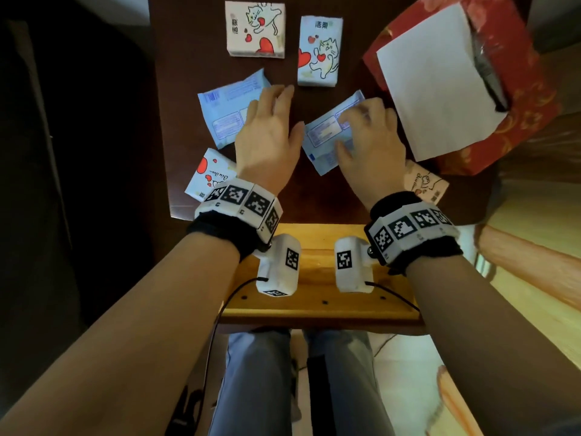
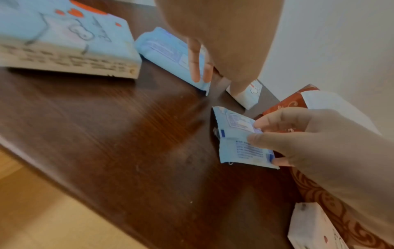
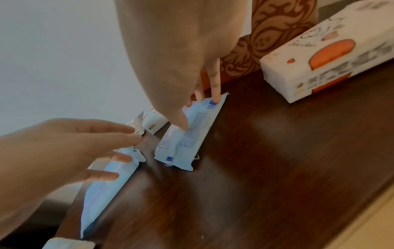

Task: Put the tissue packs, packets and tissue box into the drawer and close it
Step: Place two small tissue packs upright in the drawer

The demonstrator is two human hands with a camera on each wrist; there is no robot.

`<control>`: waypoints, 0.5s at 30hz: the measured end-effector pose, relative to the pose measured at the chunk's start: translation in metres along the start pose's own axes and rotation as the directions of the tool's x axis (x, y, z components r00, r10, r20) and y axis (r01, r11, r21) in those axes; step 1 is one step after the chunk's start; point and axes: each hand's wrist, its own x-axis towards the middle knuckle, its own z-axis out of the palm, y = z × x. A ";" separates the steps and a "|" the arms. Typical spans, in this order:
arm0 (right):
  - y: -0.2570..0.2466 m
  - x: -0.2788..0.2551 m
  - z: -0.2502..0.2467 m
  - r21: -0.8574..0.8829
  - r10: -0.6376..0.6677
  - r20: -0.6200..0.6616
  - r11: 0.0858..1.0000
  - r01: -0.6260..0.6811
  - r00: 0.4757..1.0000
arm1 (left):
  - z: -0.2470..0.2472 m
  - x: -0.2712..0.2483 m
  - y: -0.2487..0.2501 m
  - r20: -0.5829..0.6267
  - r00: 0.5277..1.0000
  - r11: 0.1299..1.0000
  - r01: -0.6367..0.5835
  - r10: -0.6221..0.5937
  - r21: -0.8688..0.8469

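Note:
Two light blue packets lie on the dark table [image 1: 188, 73]. My left hand [image 1: 276, 114] hovers with straight fingers over the left packet [image 1: 226, 111], fingertips [image 2: 196, 70] touching it. My right hand [image 1: 361, 133] pinches the right packet [image 1: 323, 136] between curled fingers and thumb [image 3: 183, 124]. Cat-print tissue packs lie at the back [image 1: 254, 28] [image 1: 319, 51], at the front left [image 1: 207, 174] and by my right wrist [image 1: 424, 184]. The red tissue box [image 1: 518, 127], a white tissue [image 1: 437, 80] sticking out, stands at the right. The yellow wooden drawer [image 1: 317, 306] is pulled out below the table's front edge.
The wrist cameras hang over the drawer and hide part of its inside. My legs in jeans [image 1: 257, 372] are under the drawer. A dark area lies left of the table, and light wooden furniture [image 1: 534, 278] stands to the right.

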 end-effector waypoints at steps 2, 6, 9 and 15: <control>0.001 0.005 0.000 0.020 0.005 -0.007 1.000 -0.005 1.000 | 0.003 0.010 0.002 -0.029 0.999 1.000 -0.017 0.017 0.009; 0.002 0.019 -0.003 0.072 -0.004 -0.056 0.997 0.008 0.998 | 0.009 0.031 0.007 -0.019 0.990 0.987 -0.135 0.137 0.083; 0.001 0.031 -0.002 0.081 -0.034 -0.081 0.996 0.040 0.996 | 0.014 0.046 0.012 0.025 0.994 0.994 -0.104 0.103 0.039; 0.005 0.039 0.001 0.159 -0.009 -0.074 0.987 0.020 0.997 | 0.023 0.061 0.019 -0.068 0.998 0.998 -0.003 0.000 -0.056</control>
